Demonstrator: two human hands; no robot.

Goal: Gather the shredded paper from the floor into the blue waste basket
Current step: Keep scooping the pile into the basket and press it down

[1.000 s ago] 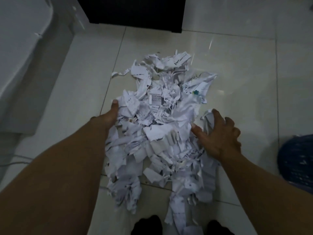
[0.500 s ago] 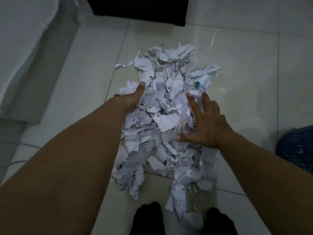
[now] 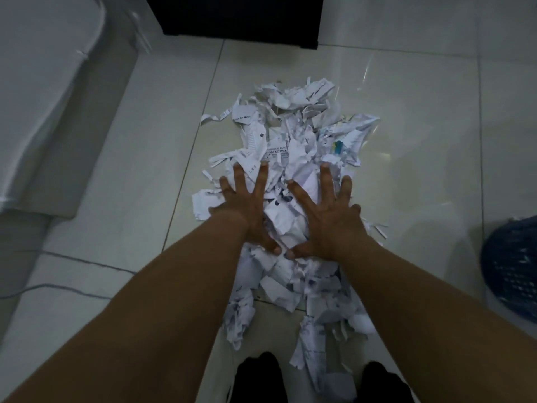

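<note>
A long heap of white shredded paper [image 3: 293,135] lies on the pale tiled floor, running from the middle of the view down to my feet. My left hand [image 3: 247,207] rests flat on top of the heap with its fingers spread. Beside it my right hand [image 3: 325,213] lies flat too, fingers splayed, the two thumbs almost touching. Neither hand holds paper. The blue waste basket [image 3: 514,263], with a perforated wall, stands at the right edge, partly cut off by the frame.
A black cabinet base [image 3: 241,18] stands beyond the heap. A white padded object [image 3: 43,97] fills the left side, with a thin cable [image 3: 58,286] on the floor near it. My dark-socked feet [image 3: 258,376] are at the bottom edge.
Both hands have moved from the sides of the heap onto its top and forward, fingers spread flat, thumbs coming together. The view has shifted slightly forward.
</note>
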